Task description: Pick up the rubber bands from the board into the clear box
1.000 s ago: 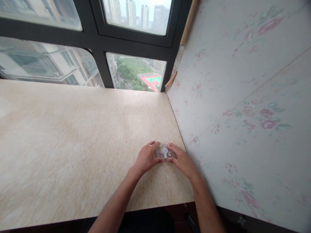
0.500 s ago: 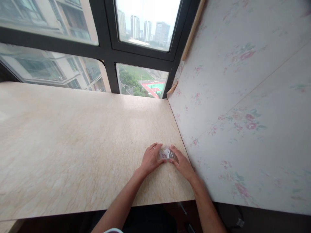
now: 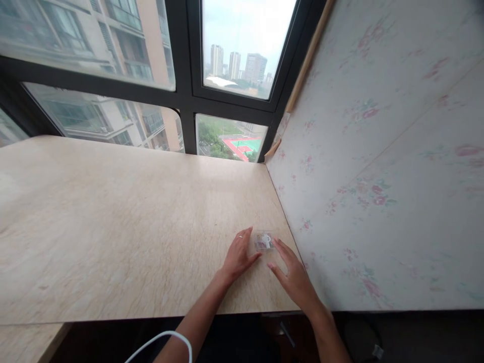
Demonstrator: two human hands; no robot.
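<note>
A small clear plastic box (image 3: 264, 241) with white, dark and pinkish contents lies on the marble-patterned sill (image 3: 132, 227), close to the wall. My left hand (image 3: 239, 253) is just left of the box, thumb and fingers spread apart, with a ring on one finger. On the other side, my right hand (image 3: 293, 275) is open, its fingertips at the box's right edge and its thumb below it. Neither hand grips the box; whether the right fingertips touch it I cannot tell. What exactly is inside is too small to make out.
A wall with floral paper (image 3: 378, 201) rises right beside the sill. Dark window frames (image 3: 185, 101) stand along the back. Peeling brown edging (image 3: 273, 150) shows in the corner. A white cable (image 3: 166, 334) crosses near my left forearm, below the sill's front edge.
Both hands have loosened from the box and spread open, the right one drawing back toward me. The box stays on the sill. The camera view has shifted slightly.
</note>
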